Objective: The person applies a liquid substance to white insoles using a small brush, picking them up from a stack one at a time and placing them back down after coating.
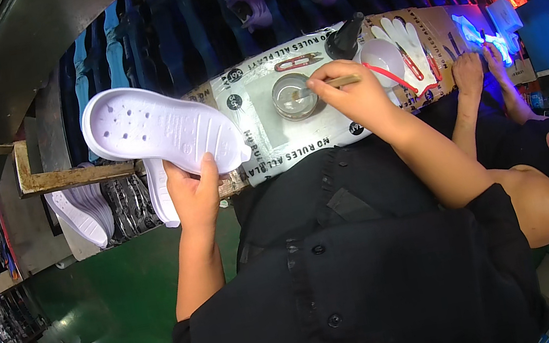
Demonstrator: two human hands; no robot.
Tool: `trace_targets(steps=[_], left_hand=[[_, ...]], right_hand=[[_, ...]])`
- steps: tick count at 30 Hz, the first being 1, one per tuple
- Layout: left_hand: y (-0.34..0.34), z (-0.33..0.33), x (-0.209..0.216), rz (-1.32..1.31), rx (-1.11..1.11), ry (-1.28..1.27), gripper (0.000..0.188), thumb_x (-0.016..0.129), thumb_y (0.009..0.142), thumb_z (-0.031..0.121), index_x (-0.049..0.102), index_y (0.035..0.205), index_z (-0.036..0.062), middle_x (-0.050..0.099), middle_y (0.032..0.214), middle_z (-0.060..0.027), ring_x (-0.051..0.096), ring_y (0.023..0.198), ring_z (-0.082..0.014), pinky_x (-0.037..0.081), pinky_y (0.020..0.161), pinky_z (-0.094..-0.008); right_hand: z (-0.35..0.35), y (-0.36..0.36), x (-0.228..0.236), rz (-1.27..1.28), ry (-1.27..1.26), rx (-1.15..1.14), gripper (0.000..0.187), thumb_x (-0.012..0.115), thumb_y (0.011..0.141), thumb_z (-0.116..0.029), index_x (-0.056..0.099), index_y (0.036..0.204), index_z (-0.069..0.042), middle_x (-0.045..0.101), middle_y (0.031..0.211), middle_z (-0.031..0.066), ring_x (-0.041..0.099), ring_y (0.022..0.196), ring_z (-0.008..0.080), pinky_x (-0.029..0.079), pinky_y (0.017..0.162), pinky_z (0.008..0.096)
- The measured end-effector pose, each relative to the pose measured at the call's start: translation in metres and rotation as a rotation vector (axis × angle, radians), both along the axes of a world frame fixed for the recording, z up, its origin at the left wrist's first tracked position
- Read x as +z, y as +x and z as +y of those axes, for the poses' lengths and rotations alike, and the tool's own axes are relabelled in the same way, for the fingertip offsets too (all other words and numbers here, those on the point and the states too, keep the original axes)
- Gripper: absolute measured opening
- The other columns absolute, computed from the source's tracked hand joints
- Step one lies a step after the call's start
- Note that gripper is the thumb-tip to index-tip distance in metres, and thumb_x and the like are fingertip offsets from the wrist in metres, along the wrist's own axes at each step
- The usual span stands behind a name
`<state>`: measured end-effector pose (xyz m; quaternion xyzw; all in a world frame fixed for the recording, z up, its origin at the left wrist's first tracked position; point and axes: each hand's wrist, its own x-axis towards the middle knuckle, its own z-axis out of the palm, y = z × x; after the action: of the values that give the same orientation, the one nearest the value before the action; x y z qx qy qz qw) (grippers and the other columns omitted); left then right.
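Lavender shoe sole is in your left hand, tilted up over the bench's left end, inner face toward you. You pinch its near edge toward the narrow end: thumb on the top face, fingers wrapped underneath, mostly hidden. Most of the sole extends up and left of your grip, holed wide end farthest out. Second lavender sole sits just left of your hand, partly behind it; can't tell if they touch. Your right hand pinches a wooden-handled tool, tip end at the clear round jar; tip detail unclear. Red-handled thread snips lie beyond the jar; white cup and white glove right of your right hand.
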<state>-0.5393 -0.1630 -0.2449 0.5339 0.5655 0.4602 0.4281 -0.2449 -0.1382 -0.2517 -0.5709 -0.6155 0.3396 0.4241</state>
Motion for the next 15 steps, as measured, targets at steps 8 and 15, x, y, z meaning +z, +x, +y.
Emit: trace_targets(steps=[8,15], left_hand=[[-0.003,-0.008,-0.002,-0.015,0.015,-0.059,0.048,0.057,0.088,0.005,0.035,0.128,-0.0085,0.06,0.102,-0.017,0.062,0.071,-0.015,0.052,0.057,-0.0252],[0.005,0.0,-0.001,-0.068,-0.029,-0.057,0.048,0.057,0.089,0.006,0.033,0.128,-0.008,0.06,0.102,-0.0181,0.063,0.068,-0.016,0.052,0.054,-0.0239]], right_hand=[[0.012,-0.009,-0.012,-0.206,0.153,0.024,0.018,0.069,0.081,-0.018,0.069,0.079,0.0,0.067,0.071,0.0124,0.064,0.067,0.0273,0.049,0.064,0.0332],[-0.004,-0.005,-0.003,-0.14,0.124,-0.001,0.018,0.066,0.083,-0.016,0.067,0.076,0.0,0.064,0.069,0.011,0.062,0.066,0.0257,0.047,0.064,0.0341]])
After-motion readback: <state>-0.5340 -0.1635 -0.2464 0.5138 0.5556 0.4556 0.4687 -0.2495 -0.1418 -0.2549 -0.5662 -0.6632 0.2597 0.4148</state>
